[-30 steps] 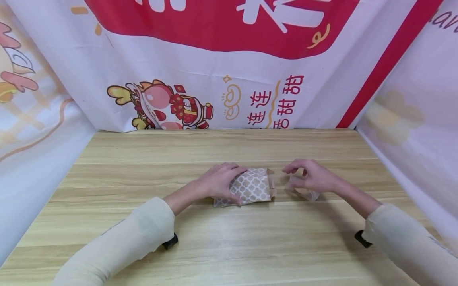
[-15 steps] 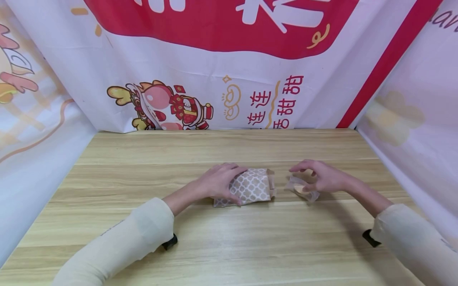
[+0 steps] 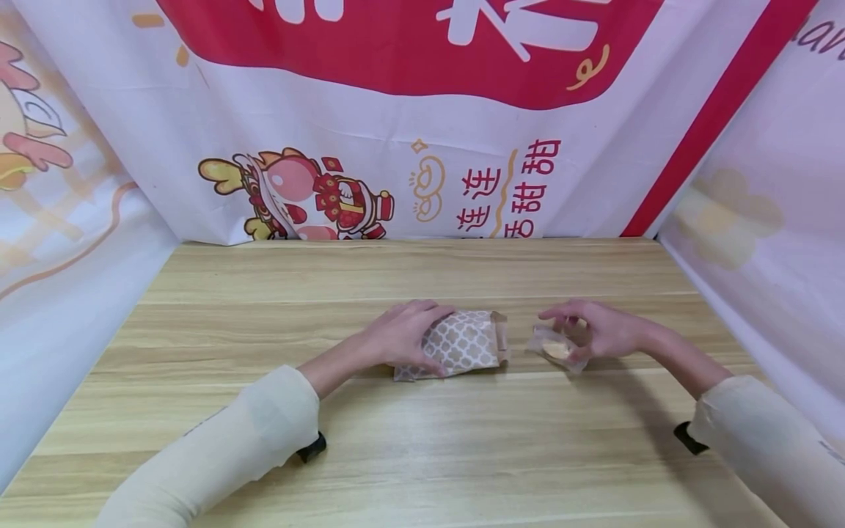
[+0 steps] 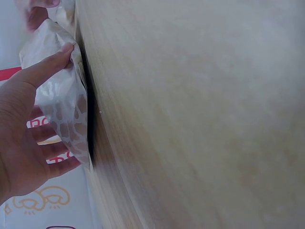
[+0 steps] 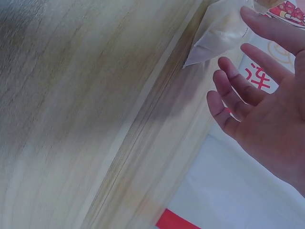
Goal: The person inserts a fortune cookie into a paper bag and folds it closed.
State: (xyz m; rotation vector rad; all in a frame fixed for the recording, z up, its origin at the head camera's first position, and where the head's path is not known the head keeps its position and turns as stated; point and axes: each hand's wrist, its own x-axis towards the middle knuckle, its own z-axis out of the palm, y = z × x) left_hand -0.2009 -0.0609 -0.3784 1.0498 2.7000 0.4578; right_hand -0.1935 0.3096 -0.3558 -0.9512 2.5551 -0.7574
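A paper bag (image 3: 470,341) with a brown and white lattice pattern lies flat on the table, its opened end facing right. My left hand (image 3: 408,336) holds its left part, thumb on the near edge and fingers along the far edge; the left wrist view shows the same hold on the bag (image 4: 71,112). To the right of the bag's mouth is a small clear plastic packet (image 3: 554,347) with a pale tan rounded piece inside. Over the packet's right side is my right hand (image 3: 609,334), fingers loosely bent and apart, thumb tip overlapping the wrapper (image 5: 220,37) in the right wrist view.
The wood-grain table (image 3: 422,455) runs back to a white cloth backdrop (image 3: 370,110) with red print and a cartoon figure. Printed cloth (image 3: 746,161) also closes off both sides. Black bands show at both sleeves.
My right hand has drawn back to the right, away from the bag's mouth, leaving more of the packet showing. The left hand and the bag stay almost still.
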